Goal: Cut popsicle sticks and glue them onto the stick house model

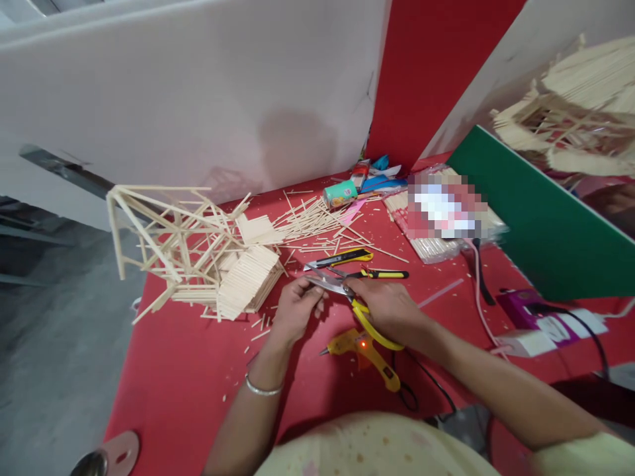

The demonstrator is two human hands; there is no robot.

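My right hand (pixel 387 305) is closed around yellow-handled scissors (pixel 366 322), whose metal blades point left and are parted. Close to the blade tips, my left hand (pixel 296 309) has its fingers pinched together; what they hold is too small to make out. Just beyond the blades lie a black and yellow utility knife (pixel 342 258) and a tool with black and yellow handles (pixel 384 274). Below my right hand rests a yellow glue gun (pixel 364 354) with a red light on. To the left stands a framework of thin wooden sticks (pixel 183 248) with slatted panels.
Loose wooden sticks (pixel 312 221) are strewn behind the tools, near a green can (pixel 340 194). Plastic-wrapped stick bundles (pixel 430 248) lie at the right, before a green board (pixel 540 218). A power strip (pixel 530 342) with cords sits at the right edge. White panels (pixel 198 99) stand behind the red table (pixel 169 390).
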